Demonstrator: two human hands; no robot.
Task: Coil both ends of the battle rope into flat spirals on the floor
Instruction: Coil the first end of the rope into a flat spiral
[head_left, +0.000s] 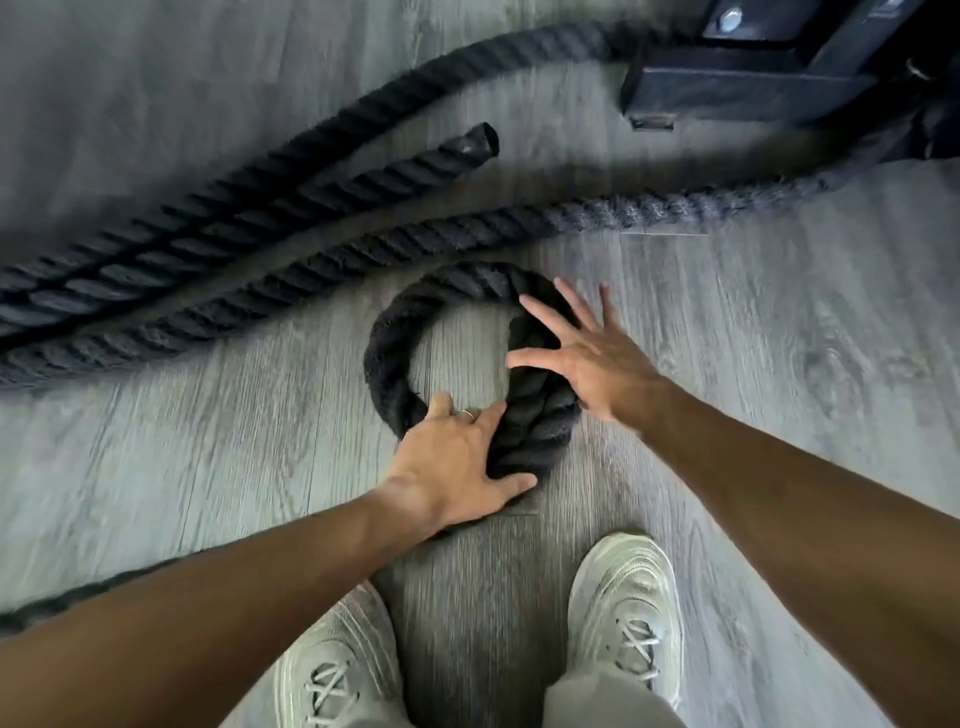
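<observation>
A thick black battle rope (395, 244) lies on the grey wood-look floor. One end curls into a single open loop (387, 358) in front of my feet, with bare floor inside it. My left hand (457, 462) presses flat on the near side of the loop where the rope's tip lies against the turn, fingers wrapped along it. My right hand (587, 358) hovers with fingers spread over the right side of the loop, touching or just above it. The other capped rope end (475, 143) lies straight at the upper left.
A black metal anchor base (727, 88) with a bolt stands at the top right, and the rope runs to it. Several rope strands cross the floor on the left. My two light sneakers (623, 618) stand just below the loop.
</observation>
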